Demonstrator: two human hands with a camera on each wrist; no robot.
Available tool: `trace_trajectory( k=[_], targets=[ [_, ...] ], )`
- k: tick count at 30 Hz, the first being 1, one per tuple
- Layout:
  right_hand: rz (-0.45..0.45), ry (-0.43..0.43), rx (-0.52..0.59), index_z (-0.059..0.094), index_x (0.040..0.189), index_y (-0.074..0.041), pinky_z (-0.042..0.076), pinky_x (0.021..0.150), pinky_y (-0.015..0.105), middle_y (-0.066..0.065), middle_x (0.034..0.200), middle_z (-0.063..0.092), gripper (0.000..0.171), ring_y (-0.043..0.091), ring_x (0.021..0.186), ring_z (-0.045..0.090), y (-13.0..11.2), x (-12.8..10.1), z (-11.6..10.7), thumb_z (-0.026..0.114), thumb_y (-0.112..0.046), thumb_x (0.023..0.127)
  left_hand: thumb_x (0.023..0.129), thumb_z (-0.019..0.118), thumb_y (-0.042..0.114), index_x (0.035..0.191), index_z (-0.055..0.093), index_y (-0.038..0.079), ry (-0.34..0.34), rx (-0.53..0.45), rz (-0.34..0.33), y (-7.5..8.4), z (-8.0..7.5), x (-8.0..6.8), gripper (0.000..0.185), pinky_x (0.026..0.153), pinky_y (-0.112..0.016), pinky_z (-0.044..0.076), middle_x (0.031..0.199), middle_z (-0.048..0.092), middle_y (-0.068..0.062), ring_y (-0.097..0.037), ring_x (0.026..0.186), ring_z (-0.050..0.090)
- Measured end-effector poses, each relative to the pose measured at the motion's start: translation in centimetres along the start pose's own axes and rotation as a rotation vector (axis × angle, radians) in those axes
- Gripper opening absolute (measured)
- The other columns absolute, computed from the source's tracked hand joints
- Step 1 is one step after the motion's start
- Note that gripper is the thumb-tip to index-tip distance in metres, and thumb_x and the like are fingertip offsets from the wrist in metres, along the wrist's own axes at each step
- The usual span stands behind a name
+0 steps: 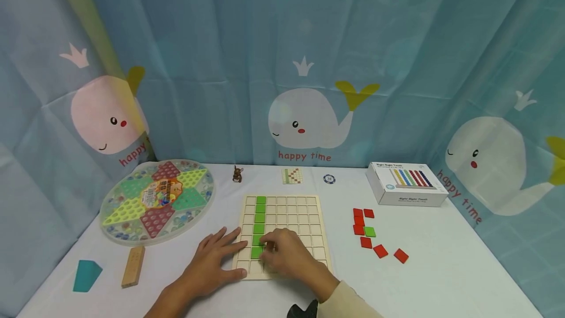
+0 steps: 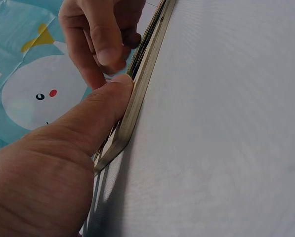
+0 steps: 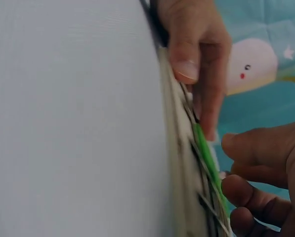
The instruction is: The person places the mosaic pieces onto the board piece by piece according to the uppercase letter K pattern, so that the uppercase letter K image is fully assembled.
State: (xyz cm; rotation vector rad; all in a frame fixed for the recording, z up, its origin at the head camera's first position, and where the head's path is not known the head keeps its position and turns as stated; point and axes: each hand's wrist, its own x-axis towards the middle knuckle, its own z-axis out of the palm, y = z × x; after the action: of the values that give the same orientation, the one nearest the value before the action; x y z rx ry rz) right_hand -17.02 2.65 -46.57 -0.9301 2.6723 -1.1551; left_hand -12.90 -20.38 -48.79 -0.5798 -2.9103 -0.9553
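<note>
A pale wooden grid board point(image 1: 304, 217) lies flat on the white table, with several green square tiles point(image 1: 259, 218) lined up in its second column from the left. My left hand point(image 1: 212, 264) rests on the board's left side, its fingers spread and the thumb at the near corner. Over the lower part of the green column hovers my right hand point(image 1: 289, 254), fingers bent beside the tiles. In the right wrist view its thumb and fingers point(image 3: 256, 148) stand apart, and I see nothing held between them. The cells under this hand are hidden.
Loose red tiles point(image 1: 366, 242) and one green tile point(image 1: 370, 231) lie right of the board. A white box point(image 1: 406, 198), pattern card point(image 1: 292, 176), chip point(image 1: 329, 179) and brown figurine point(image 1: 237, 174) stand behind. Left are a round game board point(image 1: 132, 188), wooden block point(image 1: 133, 266) and teal piece point(image 1: 87, 276).
</note>
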Motion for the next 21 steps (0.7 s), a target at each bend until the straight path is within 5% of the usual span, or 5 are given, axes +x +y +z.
trace_trajectory(
  k=[8,21],
  targets=[
    [0.009,0.079,0.027,0.072,0.111,-0.011,0.048,0.072,0.029,-0.006,0.09,0.064,0.029,0.015,0.084,0.056,-0.7,-1.8,-4.0,0.076,-0.017,0.083,0.077,0.068,0.064,0.13,0.064,0.023,-0.002,0.017,-0.008,-0.3,0.3,0.1,0.067,0.105,-0.062,0.012,0.149,0.04,0.0,-0.038,0.14,0.023],
    [-0.119,0.317,0.008,0.07,0.115,-0.022,0.047,0.072,0.032,-0.018,0.095,0.061,0.032,0.008,0.088,0.054,-1.0,-6.4,-10.9,0.077,-0.023,0.084,0.077,0.069,0.063,0.13,0.063,0.021,0.0,0.002,-0.01,-0.2,0.3,0.0,0.068,0.105,-0.062,0.013,0.149,0.041,-0.003,-0.039,0.14,0.023]
  ],
)
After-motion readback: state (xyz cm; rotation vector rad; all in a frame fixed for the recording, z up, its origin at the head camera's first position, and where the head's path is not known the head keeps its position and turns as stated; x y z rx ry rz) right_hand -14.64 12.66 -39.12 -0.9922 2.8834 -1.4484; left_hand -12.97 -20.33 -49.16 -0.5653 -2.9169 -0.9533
